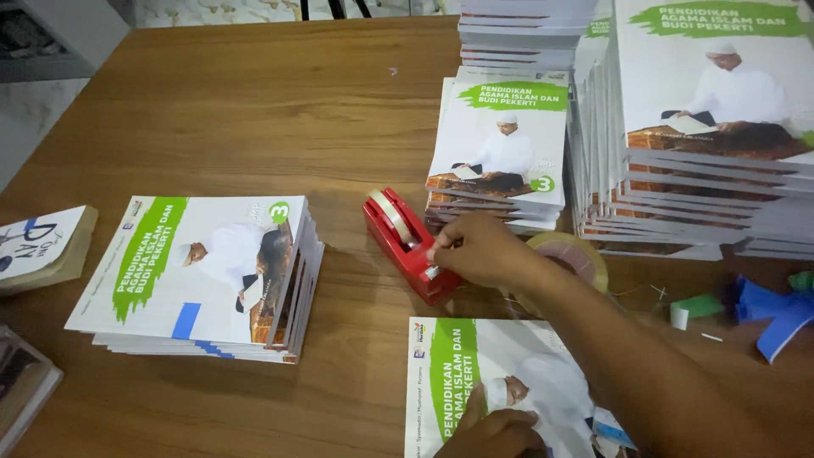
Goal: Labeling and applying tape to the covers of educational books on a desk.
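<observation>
My right hand (476, 250) reaches across to a red tape dispenser (397, 236) in the middle of the wooden table (280, 110). Its fingertips pinch the clear tape at the dispenser's cutter end. My left hand (496, 434) lies at the bottom edge, pressing on a white-and-green paperback book (458, 365) that lies flat in front of me. My right forearm crosses over that book's right side and hides part of its cover.
A stack of the same books (203, 271) lies at the left, a lower stack (500, 144) behind the dispenser, and tall stacks (695, 195) at the right. A loose tape roll (585, 253) sits behind my wrist. Blue and green scraps (776, 309) lie at the right, and a small book (42, 246) at the left edge.
</observation>
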